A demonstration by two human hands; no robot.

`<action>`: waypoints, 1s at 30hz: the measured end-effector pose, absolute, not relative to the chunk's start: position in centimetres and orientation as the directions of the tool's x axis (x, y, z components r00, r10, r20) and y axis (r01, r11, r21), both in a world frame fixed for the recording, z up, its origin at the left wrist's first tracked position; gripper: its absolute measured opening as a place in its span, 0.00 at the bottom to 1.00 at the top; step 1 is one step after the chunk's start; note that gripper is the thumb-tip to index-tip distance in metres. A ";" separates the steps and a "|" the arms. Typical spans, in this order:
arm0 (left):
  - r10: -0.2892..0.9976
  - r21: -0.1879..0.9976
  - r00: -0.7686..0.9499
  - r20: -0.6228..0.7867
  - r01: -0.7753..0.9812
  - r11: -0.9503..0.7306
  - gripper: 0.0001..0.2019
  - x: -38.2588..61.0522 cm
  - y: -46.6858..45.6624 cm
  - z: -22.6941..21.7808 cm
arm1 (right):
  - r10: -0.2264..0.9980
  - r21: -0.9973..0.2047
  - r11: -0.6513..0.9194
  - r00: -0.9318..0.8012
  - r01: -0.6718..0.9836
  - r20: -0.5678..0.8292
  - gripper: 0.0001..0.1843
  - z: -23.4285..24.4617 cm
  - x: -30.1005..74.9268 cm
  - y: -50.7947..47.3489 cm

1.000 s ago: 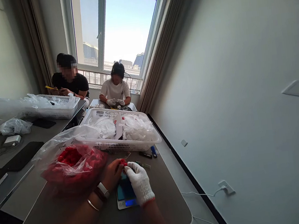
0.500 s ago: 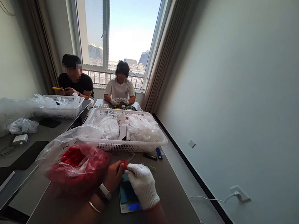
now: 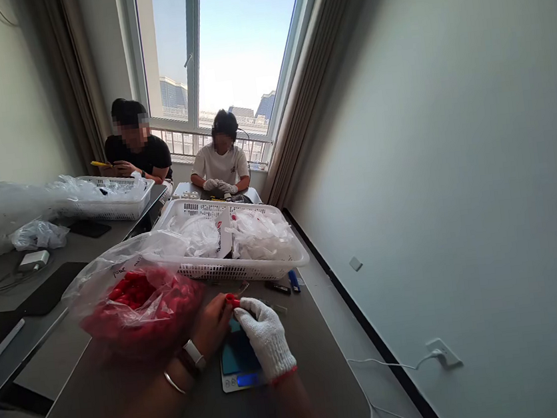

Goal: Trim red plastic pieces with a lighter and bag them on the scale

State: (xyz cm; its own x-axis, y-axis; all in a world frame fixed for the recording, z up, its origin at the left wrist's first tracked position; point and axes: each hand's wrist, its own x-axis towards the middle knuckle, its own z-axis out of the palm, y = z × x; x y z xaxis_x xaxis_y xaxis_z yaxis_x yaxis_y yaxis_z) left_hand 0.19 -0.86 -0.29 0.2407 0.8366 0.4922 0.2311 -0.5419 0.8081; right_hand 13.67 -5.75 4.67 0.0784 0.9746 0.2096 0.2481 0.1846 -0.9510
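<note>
A small red hollow cap-like piece (image 3: 232, 300) is held up between my two hands, its open end tipped toward me. My bare left hand (image 3: 214, 321), with a watch and a bangle at the wrist, pinches it from the left. From the right, the gloved fingers of my right hand (image 3: 264, 335) close on its other end. Below my hands lies a small digital scale (image 3: 231, 383) with a lit blue display, partly covered by the glove. Left of my left hand sits an open clear plastic bag (image 3: 142, 315) full of similar red pieces.
A white plastic basket (image 3: 245, 272) with crumpled clear bags stands behind my hands. Beside it lie a black marker-like item (image 3: 278, 287) and a blue one (image 3: 293, 281). Two people sit beyond, near the window. Another basket (image 3: 125, 210) is on the left table.
The red piece has turned so that its open end shows more, and my right fingers have shifted on it. Both hands stay over the scale. The view has moved slightly.
</note>
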 end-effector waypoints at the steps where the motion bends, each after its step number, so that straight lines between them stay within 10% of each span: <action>1: 0.845 0.812 0.229 0.483 0.243 -0.530 0.17 0.1 -0.8 -0.4 | 0.966 -0.931 0.221 0.064 0.289 0.250 0.11 4.7 13.8 -5.8; 7: 0.864 0.817 0.195 0.465 0.283 -0.503 0.24 -0.2 -0.7 -0.6 | 0.845 -0.595 0.441 -0.088 0.672 0.527 0.09 4.6 14.2 -6.0; 15: 0.843 0.806 0.217 0.492 0.254 -0.535 0.14 0.1 -0.8 -0.2 | 0.965 -0.919 0.147 0.152 0.367 0.216 0.13 4.1 13.9 -5.6; 24: 0.753 0.685 0.359 0.552 0.319 -0.655 0.13 -0.5 -0.7 0.1 | 0.810 -0.558 0.491 -0.113 0.669 0.576 0.13 5.2 14.5 -5.8; 30: 0.764 0.706 0.271 0.585 0.294 -0.645 0.18 0.1 -1.0 0.2 | 0.833 -0.648 0.454 -0.035 0.612 0.552 0.09 4.4 14.3 -5.9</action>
